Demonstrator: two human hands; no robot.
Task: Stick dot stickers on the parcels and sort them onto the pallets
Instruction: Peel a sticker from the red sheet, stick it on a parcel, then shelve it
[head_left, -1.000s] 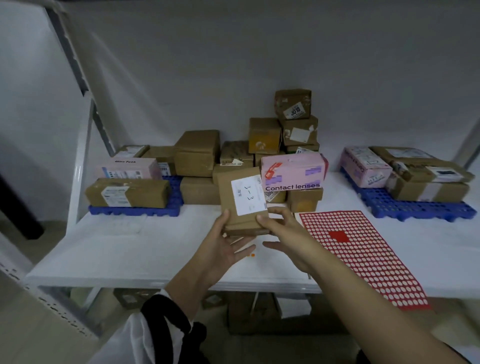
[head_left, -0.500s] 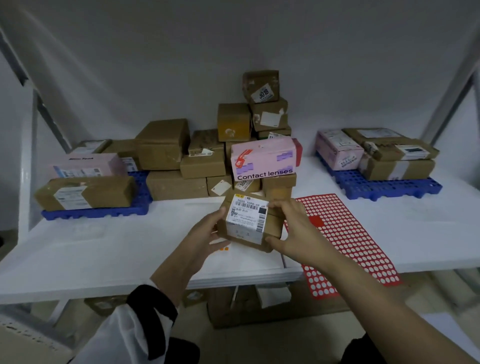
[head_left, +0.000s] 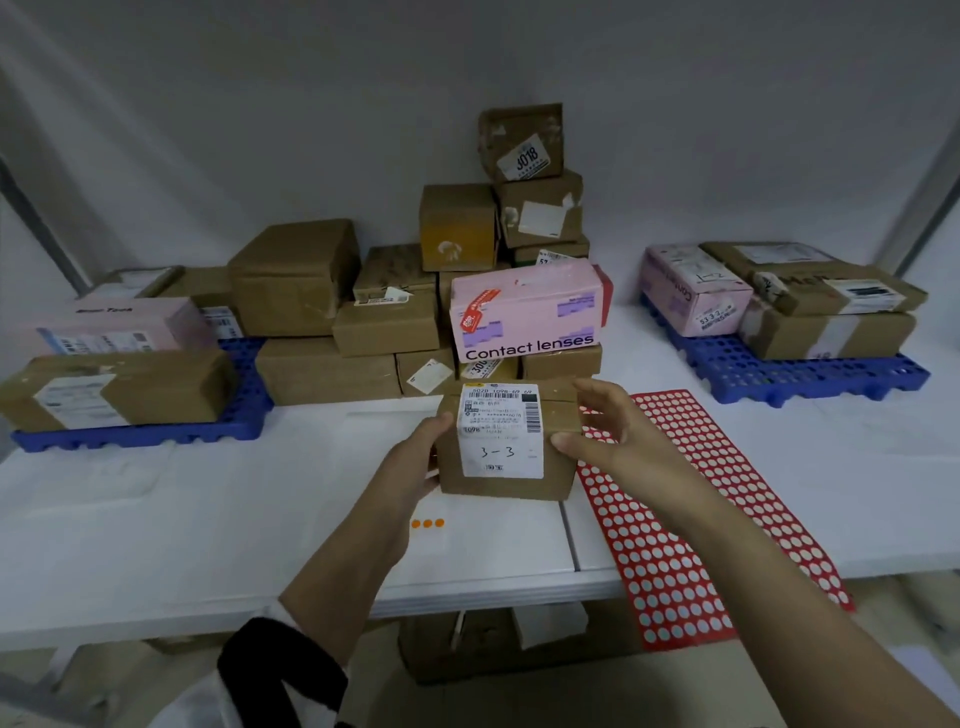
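Observation:
A small brown parcel (head_left: 558, 480) with a white label marked "3-3" sits at the middle of the white shelf. My left hand (head_left: 415, 460) grips its left side and my right hand (head_left: 605, 434) grips its right side and top edge. A red sticker sheet (head_left: 691, 514) with white dots lies right of the parcel and hangs over the shelf's front edge. Three orange dots (head_left: 427, 523) sit on the shelf below the parcel. Blue pallets stand at the left (head_left: 244, 410) and at the right (head_left: 810, 376), each loaded with parcels.
A pile of brown parcels (head_left: 384, 322) and a pink "Contact lenses" box (head_left: 524, 317) is stacked behind the held parcel against the back wall. The white shelf (head_left: 182, 519) ends in a front edge near me. More boxes (head_left: 467, 649) sit under the shelf.
Both hands turned the parcel from standing tilted to lying flat on the shelf, label up and facing me. My view shifted right and closer.

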